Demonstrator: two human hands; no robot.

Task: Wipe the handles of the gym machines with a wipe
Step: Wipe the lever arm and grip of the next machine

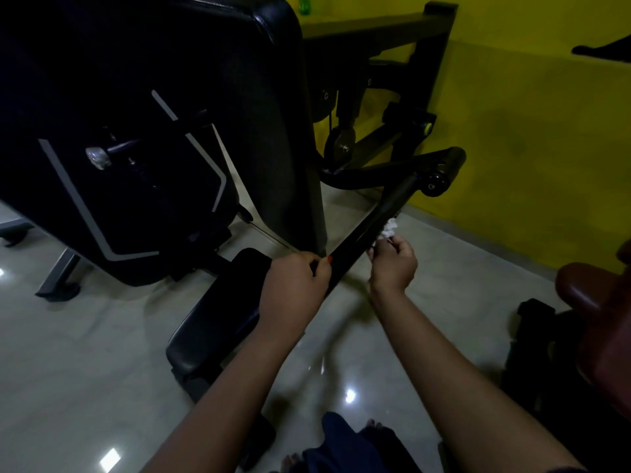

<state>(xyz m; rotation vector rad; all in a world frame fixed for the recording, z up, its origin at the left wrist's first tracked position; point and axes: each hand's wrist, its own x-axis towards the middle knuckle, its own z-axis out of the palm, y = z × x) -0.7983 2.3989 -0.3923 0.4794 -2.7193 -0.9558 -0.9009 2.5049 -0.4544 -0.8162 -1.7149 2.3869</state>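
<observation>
A long black handle bar (379,220) of a gym machine slants from the lower centre up to a black roller pad (444,169) at the right. My left hand (297,278) grips the bar's near end, fingers curled round it. My right hand (392,264) holds a crumpled white wipe (387,230) and presses it against the bar's right side, a little above the left hand.
The machine's big black housing (143,114) fills the upper left, with a black seat pad (218,315) below it. A yellow wall (529,114) stands close on the right. A brown padded seat (601,302) sits at the right edge. The floor (85,370) is glossy tile.
</observation>
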